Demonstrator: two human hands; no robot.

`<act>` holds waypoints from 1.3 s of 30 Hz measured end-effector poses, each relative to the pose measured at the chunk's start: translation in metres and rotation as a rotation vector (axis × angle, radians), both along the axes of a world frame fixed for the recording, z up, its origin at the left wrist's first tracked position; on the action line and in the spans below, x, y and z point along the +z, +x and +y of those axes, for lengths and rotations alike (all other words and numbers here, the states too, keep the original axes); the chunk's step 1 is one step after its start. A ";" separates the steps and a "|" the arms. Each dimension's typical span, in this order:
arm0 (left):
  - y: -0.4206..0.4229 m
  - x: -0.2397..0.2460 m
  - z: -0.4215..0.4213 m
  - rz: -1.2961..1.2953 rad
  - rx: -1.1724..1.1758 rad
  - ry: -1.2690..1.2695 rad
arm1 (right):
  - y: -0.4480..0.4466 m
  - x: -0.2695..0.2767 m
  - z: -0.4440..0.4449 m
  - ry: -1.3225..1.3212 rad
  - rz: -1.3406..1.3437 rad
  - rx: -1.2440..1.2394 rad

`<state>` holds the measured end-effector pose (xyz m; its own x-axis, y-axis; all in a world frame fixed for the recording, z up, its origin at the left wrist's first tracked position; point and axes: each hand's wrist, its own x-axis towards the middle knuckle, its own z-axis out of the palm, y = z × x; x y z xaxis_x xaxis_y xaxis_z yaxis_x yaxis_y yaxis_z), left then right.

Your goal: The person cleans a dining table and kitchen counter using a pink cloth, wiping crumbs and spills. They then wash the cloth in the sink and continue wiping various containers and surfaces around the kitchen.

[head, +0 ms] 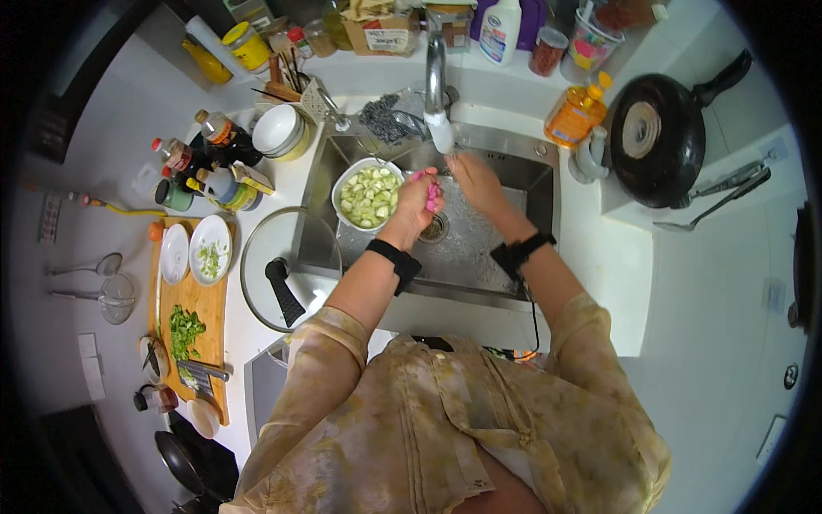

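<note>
My left hand (417, 209) is closed around a small pink object (432, 196), mostly hidden by the fingers, perhaps a cloth or sponge. It is above the steel sink (475, 270), just right of a white bowl (335, 200) full of pale green chopped vegetable pieces (369, 196). My right hand (478, 183) is blurred, its fingertips directly under the white nozzle of the faucet (438, 132). Whether those fingers hold anything is unclear. Below the hands, the drain (435, 229) shows in the wet sink floor.
A glass lid (257, 270) overlaps the sink's left rim. Left of it, a wooden cutting board (209, 308) carries plates, chopped greens (186, 327) and a cleaver (199, 372). Sauce bottles (225, 135) and stacked bowls (276, 132) stand behind. An orange soap bottle (575, 115) and a wok (661, 141) are right.
</note>
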<state>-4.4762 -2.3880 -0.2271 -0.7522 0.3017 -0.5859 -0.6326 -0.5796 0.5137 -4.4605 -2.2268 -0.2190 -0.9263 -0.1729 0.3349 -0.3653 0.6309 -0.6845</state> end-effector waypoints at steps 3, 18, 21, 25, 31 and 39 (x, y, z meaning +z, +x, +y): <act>0.002 0.008 0.003 0.059 -0.006 -0.221 | -0.032 -0.009 0.012 -0.030 -0.029 -0.023; 0.020 0.039 -0.009 0.155 -0.104 -0.621 | 0.022 0.021 -0.002 -0.264 -0.265 0.102; 0.023 0.042 -0.012 0.224 -0.178 -0.611 | 0.035 0.031 0.002 -0.365 -0.354 0.152; 0.029 0.035 -0.027 0.342 -0.022 -0.372 | 0.051 0.022 0.000 -0.863 -0.746 0.129; 0.078 0.047 -0.088 0.359 -0.303 -0.633 | 0.081 -0.011 -0.064 -0.001 -0.288 -0.155; 0.132 0.106 -0.295 0.445 0.413 -0.587 | 0.118 -0.001 -0.309 -0.057 -0.471 0.224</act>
<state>-4.3443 -2.6829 -0.1210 -0.9330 -0.3090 -0.1842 -0.0956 -0.2807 0.9550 -4.3429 -2.5354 -0.2200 -0.9212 -0.3774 -0.0942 -0.1314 0.5299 -0.8378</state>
